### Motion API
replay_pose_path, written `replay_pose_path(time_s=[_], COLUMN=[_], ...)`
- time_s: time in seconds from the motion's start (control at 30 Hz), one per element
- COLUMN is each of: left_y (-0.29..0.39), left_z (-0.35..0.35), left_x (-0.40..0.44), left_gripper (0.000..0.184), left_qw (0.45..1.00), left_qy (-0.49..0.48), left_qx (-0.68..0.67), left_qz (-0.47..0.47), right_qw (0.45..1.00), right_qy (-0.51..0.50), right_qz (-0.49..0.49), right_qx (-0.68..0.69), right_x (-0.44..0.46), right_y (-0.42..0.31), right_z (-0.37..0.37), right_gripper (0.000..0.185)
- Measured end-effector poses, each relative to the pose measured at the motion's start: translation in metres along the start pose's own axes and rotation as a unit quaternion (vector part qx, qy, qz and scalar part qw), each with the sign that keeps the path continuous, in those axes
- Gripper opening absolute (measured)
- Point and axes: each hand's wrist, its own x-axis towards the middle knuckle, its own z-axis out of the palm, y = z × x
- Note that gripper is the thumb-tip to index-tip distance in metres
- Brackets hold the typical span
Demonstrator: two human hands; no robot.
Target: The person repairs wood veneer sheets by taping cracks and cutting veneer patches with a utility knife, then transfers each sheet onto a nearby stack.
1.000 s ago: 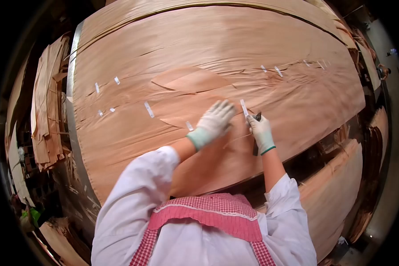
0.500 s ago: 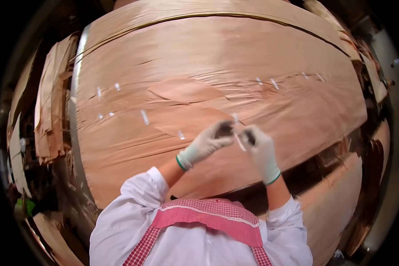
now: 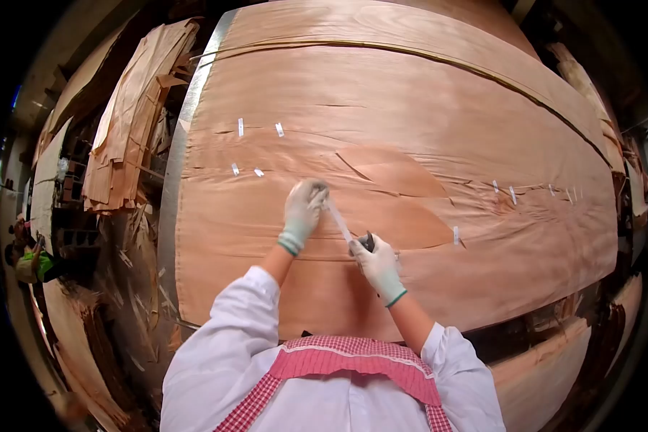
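Note:
A large, thin reddish-brown wood veneer sheet lies under both hands, wrinkled and split across its middle. Two leaf-shaped veneer patches, an upper one and a lower one, lie over the splits. Between my gloved hands a whitish tape strip is stretched at a slant. My left hand pinches its upper end. At its lower end, my right hand is closed around a small dark object whose kind I cannot make out. Short white tape pieces stick to the sheet.
A narrow brown strip runs across the far part of the sheet. Stacked veneer offcuts stand at left, beyond the metal table edge. More veneer lies at lower right. A person in green is at far left.
My hands have moved apart and leftward over the sheet, and a longer tape strip now spans them. The view has turned, shifting the sheet to the right.

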Motion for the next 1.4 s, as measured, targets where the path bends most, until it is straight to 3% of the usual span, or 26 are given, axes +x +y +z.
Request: replay_pose_path(time_s=[0.03,0.17,0.27,0.37,0.4,0.5,0.53,0.6,0.7,0.77,0.8,0.83,0.9,0.97,1.0,1.1,1.13,1.23,1.3,1.33,1.37,1.4], left_y=[-0.008,-0.01,-0.012,-0.04,-0.031,-0.034,-0.029,-0.035,-0.023,-0.018,0.002,0.004,0.017,0.023,0.026,0.032,0.036,0.051,0.055,0.052,0.05,0.056], left_z=[0.001,0.022,0.039,0.063,0.061,0.047,0.041,0.038,0.039,0.044,0.05,0.055,0.071,0.075,0.076,0.086,0.093,0.112,0.121,0.125,0.128,0.128], left_x=[0.017,0.098,0.13,0.137,0.138,0.133,0.122,0.111,0.105,0.106,0.1,0.085,0.052,0.034,0.029,0.031,0.032,0.036,0.029,0.025,0.024,0.025], left_gripper=[0.012,0.011,0.011,0.013,0.02,0.029,0.041,0.047,0.054,0.05,0.045,0.044,0.044,0.044,0.044,0.046,0.046,0.046,0.045,0.045,0.045,0.043], left_qw=[0.993,0.983,0.972,0.962,0.976,0.955,0.948,0.947,0.937,0.93,0.9,0.906,0.859,0.859,0.859,0.828,0.826,0.848,0.839,0.835,0.828,0.825], left_qy=[0.014,0.021,-0.007,0.073,0.069,-0.04,-0.07,-0.078,-0.111,-0.103,-0.157,-0.196,-0.259,-0.275,-0.281,-0.267,-0.284,-0.269,-0.284,-0.285,-0.284,-0.273], left_qx=[0.092,0.097,0.161,0.179,0.165,0.236,0.262,0.267,0.302,0.319,0.373,0.291,0.225,0.214,0.21,0.302,0.324,0.223,0.216,0.227,0.239,0.254], left_qz=[0.068,0.155,0.173,0.195,0.126,0.174,0.169,0.159,0.136,0.15,0.164,0.237,0.381,0.375,0.372,0.39,0.364,0.398,0.411,0.413,0.419,0.425], right_qw=[1.0,0.992,0.987,0.984,0.985,0.978,0.989,0.976,0.965,0.983,0.986,0.979,0.975,0.979,0.99,0.958,0.967,0.982,0.984,0.971,0.919,0.924], right_qy=[0.01,0.075,0.09,0.116,0.115,0.13,0.137,0.148,0.157,0.161,0.164,0.166,0.166,0.158,0.143,0.171,0.171,0.178,0.165,0.186,0.201,0.212], right_qz=[-0.01,-0.034,0.006,0.04,0.039,0.075,0.031,-0.055,-0.037,0.003,0.04,0.078,0.086,0.054,0.005,-0.034,-0.001,0.046,0.058,0.009,-0.043,-0.052], right_qx=[0.015,0.093,0.134,0.129,0.122,0.143,0.046,-0.148,-0.206,-0.087,0.001,0.09,0.121,0.121,-0.01,-0.229,-0.189,0.031,0.044,-0.151,-0.337,-0.315], right_x=[0.008,0.054,0.082,0.087,0.088,0.092,0.096,0.106,0.093,0.078,0.067,0.057,0.045,0.047,0.059,0.065,0.064,0.065,0.076,0.077,0.082,0.086], right_y=[0.001,-0.012,-0.021,-0.029,-0.026,-0.025,-0.024,-0.023,-0.049,-0.029,-0.02,-0.02,-0.019,-0.004,0.013,-0.012,-0.02,-0.011,0.01,0.015,0.017,0.014], right_z=[0.006,0.028,0.034,0.04,0.04,0.041,0.036,0.022,-0.022,-0.043,-0.049,-0.052,-0.054,-0.057,-0.069,-0.108,-0.116,-0.117,-0.113,-0.121,-0.13,-0.146], right_gripper=[0.026,0.021,0.023,0.023,0.02,0.019,0.019,0.018,0.016,0.017,0.017,0.018,0.019,0.019,0.02,0.02,0.021,0.022,0.023,0.023,0.024,0.025])
